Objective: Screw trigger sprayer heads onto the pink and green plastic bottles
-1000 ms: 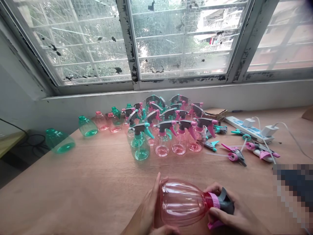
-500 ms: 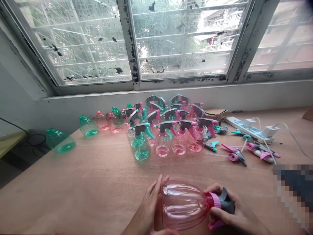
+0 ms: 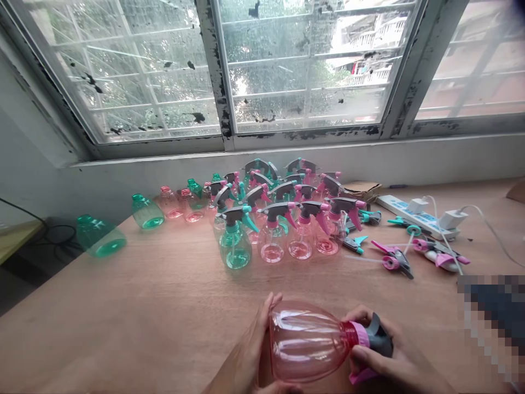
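A clear pink spray bottle (image 3: pixel 307 342) lies on its side in the air above the front of the table, its base to the left. My left hand (image 3: pixel 256 342) is wrapped about the base end, the thumb partly below the frame. At the other end, my right hand (image 3: pixel 381 350) grips the spray head (image 3: pixel 379 335), which is grey with a pink collar (image 3: pixel 361 335) and a pink trigger. The collar sits on the bottle's threaded neck. How far it is screwed down I cannot tell.
Several pink and green spray bottles (image 3: pixel 273 241) with heads stand at the back. Headless bottles (image 3: pixel 148 212) stand along the left. Loose spray heads (image 3: pixel 396 260) lie on the right, near a white power strip (image 3: pixel 418 216) with cables. A window (image 3: pixel 307 71) rises behind.
Both hands keep their hold on the bottle and head. The bottle has turned slightly about its length, and the left fingers have shifted a little at its base.
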Motion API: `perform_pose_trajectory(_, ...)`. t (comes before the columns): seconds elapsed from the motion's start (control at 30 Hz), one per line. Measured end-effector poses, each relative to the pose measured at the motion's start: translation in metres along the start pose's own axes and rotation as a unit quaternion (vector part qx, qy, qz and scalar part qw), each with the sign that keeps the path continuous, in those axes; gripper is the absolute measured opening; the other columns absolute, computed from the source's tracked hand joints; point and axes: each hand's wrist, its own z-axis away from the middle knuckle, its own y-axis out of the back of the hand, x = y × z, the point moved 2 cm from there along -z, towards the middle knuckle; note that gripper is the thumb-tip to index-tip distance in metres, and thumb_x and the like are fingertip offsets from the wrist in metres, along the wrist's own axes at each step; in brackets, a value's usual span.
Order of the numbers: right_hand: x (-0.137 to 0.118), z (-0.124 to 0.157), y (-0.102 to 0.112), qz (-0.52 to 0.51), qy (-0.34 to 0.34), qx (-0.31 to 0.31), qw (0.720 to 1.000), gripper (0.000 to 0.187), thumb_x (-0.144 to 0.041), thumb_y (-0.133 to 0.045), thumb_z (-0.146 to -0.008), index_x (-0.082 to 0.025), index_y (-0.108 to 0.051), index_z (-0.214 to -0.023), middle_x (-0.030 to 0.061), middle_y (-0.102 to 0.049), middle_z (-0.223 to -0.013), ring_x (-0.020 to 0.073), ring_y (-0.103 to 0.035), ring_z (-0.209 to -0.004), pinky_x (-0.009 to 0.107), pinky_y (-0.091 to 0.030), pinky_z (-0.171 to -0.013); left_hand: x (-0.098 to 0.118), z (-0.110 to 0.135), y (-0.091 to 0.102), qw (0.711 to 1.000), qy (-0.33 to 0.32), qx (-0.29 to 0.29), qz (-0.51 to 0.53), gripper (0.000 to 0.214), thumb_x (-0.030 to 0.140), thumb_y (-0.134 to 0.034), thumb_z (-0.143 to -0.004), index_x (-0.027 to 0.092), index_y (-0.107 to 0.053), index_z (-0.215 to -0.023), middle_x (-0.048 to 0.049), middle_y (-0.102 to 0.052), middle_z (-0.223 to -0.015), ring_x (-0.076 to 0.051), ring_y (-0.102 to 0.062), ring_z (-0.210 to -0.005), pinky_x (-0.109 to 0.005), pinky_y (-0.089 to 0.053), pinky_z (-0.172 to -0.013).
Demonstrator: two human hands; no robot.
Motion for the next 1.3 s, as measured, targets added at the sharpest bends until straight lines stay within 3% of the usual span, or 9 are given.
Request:
perform_pose_trajectory(0.13, -0.001, 0.0, 0.0, 0.004, 0.008, 0.005, 1.0, 0.047, -0.046, -0.09, -0.072, -0.019, -0.062, -0.098, -0.0028, -0.068, -0.065, 0.0132, -0.063, -0.056, 0.021, -0.05, -0.052, 0.002, 0.001, -0.002, 0.999, -0.025, 0.019, -0.021, 0.101, 0.025, -0.066, -0.093, 0.042, 0.006, -0.161, -0.0072, -0.022, -0.172, -0.035, -0.028, -0.156, -0.055, -0.026, -0.126)
perform_pose_trajectory(0.33, -0.001, 0.0, -0.001, 0.01, 0.006, 0.01, 1.0, 0.049, -0.045, -0.092, -0.071, -0.019, -0.062, -0.099, -0.0027, -0.07, -0.063, 0.0126, -0.063, -0.055, 0.02, -0.05, -0.051, 0.003, 0.0, 0.002, 1.0, -0.006, -0.014, 0.025, 0.117, 0.046, -0.078, -0.085, 0.035, 0.008, -0.163, -0.0118, -0.022, -0.172, -0.039, -0.025, -0.156, -0.056, -0.027, -0.125)
perform_pose_trajectory(0.53, -0.001, -0.001, -0.001, 0.001, 0.0, 0.006, 1.0, 0.047, -0.045, -0.092, -0.071, -0.019, -0.063, -0.098, -0.003, -0.069, -0.064, 0.0114, -0.063, -0.054, 0.019, -0.051, -0.051, -0.002, 0.0, -0.003, 0.998, -0.044, 0.033, -0.015, 0.089, 0.04, -0.061, -0.098, 0.041, 0.001, -0.162, -0.0044, -0.008, -0.175, -0.036, -0.023, -0.157, -0.053, -0.03, -0.124)
perform_pose_trajectory(0.73, 0.0, -0.001, -0.001, 0.01, -0.008, 0.004, 1.0, 0.048, -0.045, -0.093, -0.07, -0.019, -0.063, -0.098, -0.0024, -0.07, -0.064, 0.0118, -0.063, -0.057, 0.018, -0.051, -0.052, -0.006, 0.0, -0.004, 1.0, -0.013, 0.014, 0.001, 0.129, 0.048, -0.085, -0.076, 0.036, 0.01, -0.162, -0.0113, -0.009, -0.175, -0.043, -0.024, -0.156, -0.057, -0.032, -0.122)
perform_pose_trajectory(0.93, 0.0, -0.002, 0.0, -0.004, 0.007, 0.003, 1.0, 0.047, -0.045, -0.092, -0.071, -0.018, -0.063, -0.098, -0.0023, -0.071, -0.064, 0.0119, -0.063, -0.056, 0.019, -0.051, -0.051, -0.001, -0.002, -0.002, 0.999, -0.035, 0.033, -0.025, 0.095, 0.03, -0.064, -0.094, 0.036, 0.0, -0.163, -0.007, -0.016, -0.174, -0.037, -0.029, -0.155, -0.052, -0.03, -0.125)
perform_pose_trajectory(1.1, 0.002, -0.001, 0.002, -0.002, -0.002, -0.002, 1.0, 0.047, -0.043, -0.092, -0.072, -0.019, -0.063, -0.099, -0.0028, -0.071, -0.065, 0.0112, -0.063, -0.057, 0.017, -0.05, -0.051, 0.004, 0.0, 0.001, 1.0, -0.01, -0.003, 0.008, 0.118, 0.044, -0.079, -0.085, 0.038, 0.01, -0.162, -0.008, -0.016, -0.174, -0.038, -0.022, -0.157, -0.056, -0.025, -0.125)
perform_pose_trajectory(1.3, -0.001, -0.003, 0.001, 0.011, 0.02, 0.002, 1.0, 0.047, -0.044, -0.092, -0.071, -0.019, -0.063, -0.099, -0.0028, -0.071, -0.067, 0.0123, -0.063, -0.059, 0.019, -0.052, -0.052, -0.001, -0.001, -0.001, 0.998, -0.038, 0.03, -0.033, 0.099, 0.02, -0.065, -0.091, 0.038, 0.001, -0.163, -0.0061, -0.015, -0.174, -0.034, -0.03, -0.155, -0.053, -0.03, -0.124)
